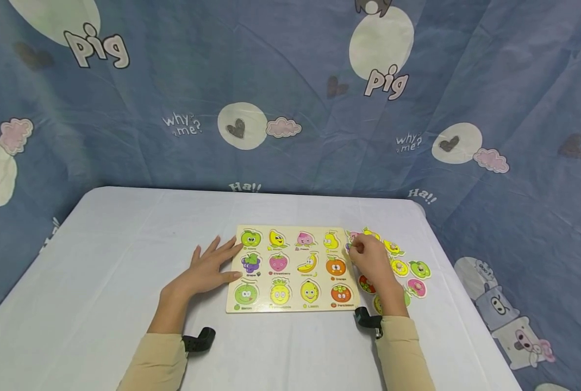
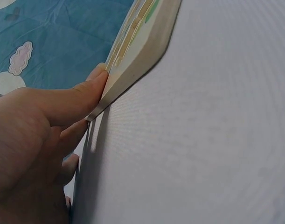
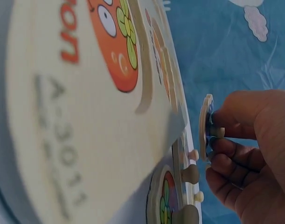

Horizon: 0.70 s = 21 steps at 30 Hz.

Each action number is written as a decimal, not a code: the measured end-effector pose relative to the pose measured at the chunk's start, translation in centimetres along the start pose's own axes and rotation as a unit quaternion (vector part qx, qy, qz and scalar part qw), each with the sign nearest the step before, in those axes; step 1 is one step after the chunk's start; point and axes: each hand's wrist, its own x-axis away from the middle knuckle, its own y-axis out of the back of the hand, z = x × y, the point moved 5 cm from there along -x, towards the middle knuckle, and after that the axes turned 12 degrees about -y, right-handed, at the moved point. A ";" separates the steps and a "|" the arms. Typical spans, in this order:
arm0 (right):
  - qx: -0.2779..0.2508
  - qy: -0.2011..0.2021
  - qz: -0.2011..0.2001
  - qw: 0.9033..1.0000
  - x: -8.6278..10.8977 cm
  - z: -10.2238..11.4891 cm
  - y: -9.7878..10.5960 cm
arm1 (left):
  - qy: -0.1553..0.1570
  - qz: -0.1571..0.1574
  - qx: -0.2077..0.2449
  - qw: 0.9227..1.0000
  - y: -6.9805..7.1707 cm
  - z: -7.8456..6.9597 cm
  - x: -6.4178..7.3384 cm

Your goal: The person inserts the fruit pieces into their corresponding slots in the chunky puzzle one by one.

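A wooden fruit puzzle board [image 1: 292, 277] lies flat on the table, with printed fruits in rows and words below them. My left hand [image 1: 206, 270] is at its left edge, fingers spread. In the left wrist view, the thumb of the left hand [image 2: 53, 121] touches the board's edge. My right hand [image 1: 370, 259] is just past the board's upper right side. The right wrist view shows the right hand [image 3: 254, 149] pinching a thin puzzle piece [image 3: 205, 128] by its small wooden knob, above the table. Its dark blue or purple face shows only edge-on.
Several loose fruit pieces with knobs, among them a pink one [image 1: 416, 288] and a green one [image 1: 419, 269], lie right of the board, partly under my right arm. A white cloth covers the table [image 1: 124, 244]. Behind hangs a blue patterned curtain [image 1: 290, 70].
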 end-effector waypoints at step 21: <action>0.020 0.042 0.010 0.999 0.3 2.2 -1.3 | -0.012 0.008 0.020 1.000 0.2 0.3 -0.1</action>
